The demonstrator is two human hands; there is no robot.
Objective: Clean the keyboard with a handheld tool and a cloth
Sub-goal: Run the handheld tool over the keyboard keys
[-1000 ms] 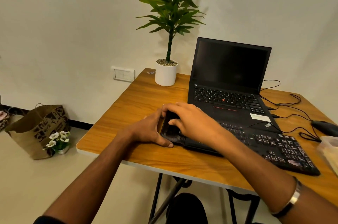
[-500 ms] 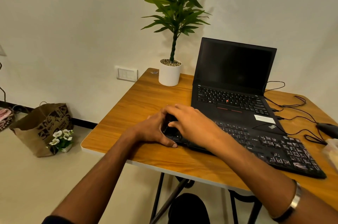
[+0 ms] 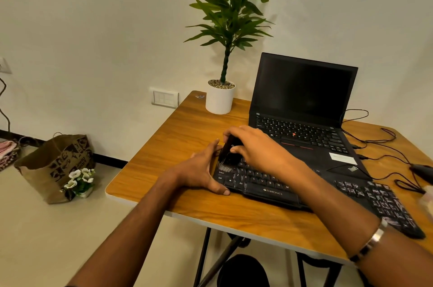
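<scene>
Right hand [image 3: 256, 148] fingers curled round small black brush [image 3: 228, 152], bristles prob. touching keyboard [image 3: 269, 184] left end, left hand [image 3: 199, 173] fingers straight, thumb against keyboard's corner on table [image 3: 187, 127]

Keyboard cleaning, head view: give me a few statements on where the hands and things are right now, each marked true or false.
1. The right hand grips a black brush over the left end of the keyboard. True.
2. The left hand lies on the laptop. False: it steadies the keyboard's left end, thumb at the front edge.
3. The laptop's lid is closed. False: it stands open, its screen dark.
4. A potted plant stands at the table's far corner, left of the laptop. True.
5. A cloth covers the keyboard. False: its keys are bare.
</scene>
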